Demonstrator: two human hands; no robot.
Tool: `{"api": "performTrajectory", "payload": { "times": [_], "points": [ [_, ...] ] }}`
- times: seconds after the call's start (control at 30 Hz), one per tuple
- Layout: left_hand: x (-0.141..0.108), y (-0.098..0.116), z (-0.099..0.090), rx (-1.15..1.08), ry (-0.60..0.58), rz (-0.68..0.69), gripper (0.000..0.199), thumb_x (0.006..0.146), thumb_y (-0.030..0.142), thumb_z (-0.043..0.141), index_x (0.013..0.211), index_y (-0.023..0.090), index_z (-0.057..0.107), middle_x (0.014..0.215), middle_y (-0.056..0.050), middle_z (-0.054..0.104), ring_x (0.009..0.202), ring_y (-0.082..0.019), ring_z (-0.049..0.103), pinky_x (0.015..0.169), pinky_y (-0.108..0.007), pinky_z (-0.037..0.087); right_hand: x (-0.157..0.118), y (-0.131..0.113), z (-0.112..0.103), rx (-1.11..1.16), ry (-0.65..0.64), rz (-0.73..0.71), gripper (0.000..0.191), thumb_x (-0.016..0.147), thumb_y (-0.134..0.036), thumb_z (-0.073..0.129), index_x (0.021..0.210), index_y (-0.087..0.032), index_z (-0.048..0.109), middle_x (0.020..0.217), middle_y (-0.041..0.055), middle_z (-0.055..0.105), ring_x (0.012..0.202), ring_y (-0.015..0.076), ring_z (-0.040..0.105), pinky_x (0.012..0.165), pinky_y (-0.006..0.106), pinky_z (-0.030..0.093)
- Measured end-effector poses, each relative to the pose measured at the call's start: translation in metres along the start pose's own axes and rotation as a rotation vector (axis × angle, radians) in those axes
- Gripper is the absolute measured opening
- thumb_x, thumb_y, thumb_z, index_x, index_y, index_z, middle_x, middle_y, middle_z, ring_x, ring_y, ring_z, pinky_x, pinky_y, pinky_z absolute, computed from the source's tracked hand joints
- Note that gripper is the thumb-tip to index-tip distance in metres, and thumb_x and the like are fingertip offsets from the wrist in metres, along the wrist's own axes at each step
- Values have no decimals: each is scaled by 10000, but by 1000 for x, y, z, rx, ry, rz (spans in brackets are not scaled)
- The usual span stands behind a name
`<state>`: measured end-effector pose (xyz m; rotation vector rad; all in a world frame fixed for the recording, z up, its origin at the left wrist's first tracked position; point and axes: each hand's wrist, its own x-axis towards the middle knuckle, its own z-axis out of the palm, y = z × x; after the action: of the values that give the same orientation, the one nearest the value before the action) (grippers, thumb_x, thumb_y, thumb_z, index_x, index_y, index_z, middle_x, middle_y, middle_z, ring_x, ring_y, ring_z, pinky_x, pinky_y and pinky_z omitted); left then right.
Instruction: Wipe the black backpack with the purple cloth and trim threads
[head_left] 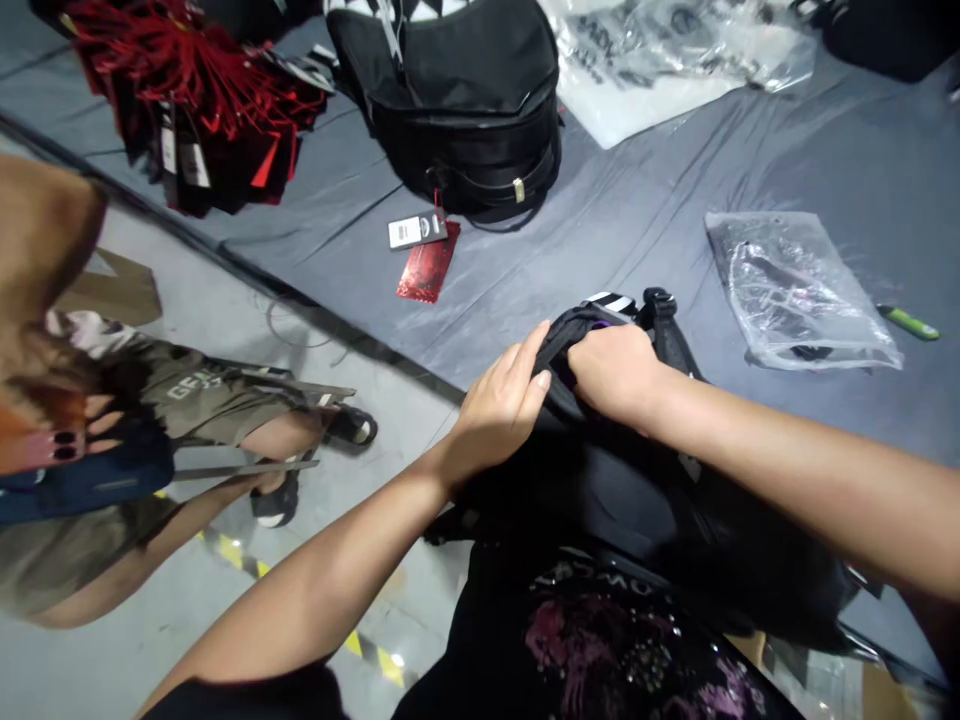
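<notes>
Black bag (600,490), lower centre of frame, against the wearer's front at the table edge, mouth facing up toward mid-frame. Left hand (499,405) touches the left side of the bag's mouth; fingers mostly straight, close together, laid along the rim; cannot tell if they pinch the fabric. Right hand (616,368) is bent into the mouth, knuckles up, fingers curled and hidden inside; cannot tell if they are clamped on anything. Black-and-white striped piece (611,300) and a strap with buckle (660,303) sit just beyond the right hand.

Grey-covered table (322,225) runs across the top and right. Black backpack (465,130) at top centre, paper tag (412,231) and shiny red packet (429,268) lying just below it. Heap of dark tags with red strings (202,100), upper left. Clear plastic wrapping (675,50), upper right. Flat clear bag (806,290) with something dark inside, right of centre; green-handled tool (911,322) just beside it.

Another person in shorts (202,390) at left edge, partly blurred, sandals (352,427) on pale floor. Yellow-black tape (375,655) at bottom.
</notes>
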<state>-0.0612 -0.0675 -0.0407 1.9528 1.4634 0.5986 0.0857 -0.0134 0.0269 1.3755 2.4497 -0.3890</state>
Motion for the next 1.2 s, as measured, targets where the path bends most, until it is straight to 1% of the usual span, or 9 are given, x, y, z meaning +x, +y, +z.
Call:
{"api": "performTrajectory", "payload": {
  "times": [0.2, 0.33, 0.47, 0.57, 0.7, 0.8, 0.9, 1.03, 1.2],
  "points": [
    [-6, -18, 3, 49, 102, 73, 552, 978, 321, 324, 1500, 141, 295, 1487, -142, 450, 1358, -267, 453, 1120, -457, 403, -57, 51, -34, 518, 377, 110, 145, 831, -249, 587, 734, -154, 637, 648, 3, 624, 611, 123, 570, 574, 242, 398],
    [-15, -4, 9, 240, 314, 366, 529, 933, 251, 416, 1450, 145, 371, 1435, -180, 478, 1343, -317, 439, 1107, -523, 362, -103, 141, -51, 1016, 953, 302, 153, 827, -279, 623, 708, -203, 565, 622, -42, 536, 540, 83, 433, 529, 240, 385],
    [-22, 28, 22, 441, 268, 565, 362, 900, 283, 498, 1243, 185, 562, 1119, -104, 688, 1061, -305, 593, 1112, -638, 205, -126, 244, -48, 1049, 1342, 461, 140, 823, -324, 626, 728, -274, 536, 701, -18, 554, 562, 123, 405, 531, 296, 454],
    [-19, 42, 31, 469, 271, 539, 257, 909, 344, 528, 1094, 193, 619, 974, -65, 722, 924, -273, 611, 1104, -648, 155, -131, 291, -27, 965, 1220, 645, 95, 841, -308, 564, 909, -242, 563, 852, 5, 620, 623, 120, 494, 572, 288, 486],
    [-15, 47, 35, 421, 243, 486, 196, 906, 302, 550, 1065, 216, 628, 1002, -49, 728, 1000, -277, 598, 1107, -653, 115, -146, 304, 45, 812, 958, 717, 175, 745, -248, 650, 896, -159, 648, 878, 95, 662, 777, 197, 598, 679, 339, 483],
    [-11, 51, 38, 380, 182, 453, 190, 878, 322, 617, 1052, 247, 643, 1035, -30, 728, 1084, -284, 586, 1117, -664, 62, -156, 311, 115, 101, 490, 893, 216, 847, -310, 520, 811, -183, 690, 763, 119, 654, 774, 271, 621, 675, 394, 466],
    [-8, 52, 42, 345, 161, 419, 190, 857, 378, 667, 1000, 254, 656, 1024, -11, 727, 1095, -263, 591, 1132, -652, 8, -145, 333, 163, -100, 435, 826, 319, 906, -352, 459, 949, -161, 711, 963, 194, 674, 907, 315, 630, 688, 396, 460],
    [-9, 51, 44, 339, 159, 376, 196, 868, 417, 654, 960, 244, 657, 896, 7, 723, 1055, -236, 604, 1144, -637, -31, -118, 360, 180, -124, 423, 824, 402, 893, -449, 512, 877, -114, 734, 794, 258, 663, 743, 342, 630, 581, 405, 398],
    [-10, 53, 42, 346, 129, 352, 253, 880, 463, 620, 912, 216, 666, 844, -13, 717, 1046, -244, 608, 1139, -659, -11, -114, 356, 176, -190, 443, 721, 310, 853, -176, 436, 744, -126, 721, 657, 221, 620, 654, 309, 599, 607, 402, 374]
  ]
}}
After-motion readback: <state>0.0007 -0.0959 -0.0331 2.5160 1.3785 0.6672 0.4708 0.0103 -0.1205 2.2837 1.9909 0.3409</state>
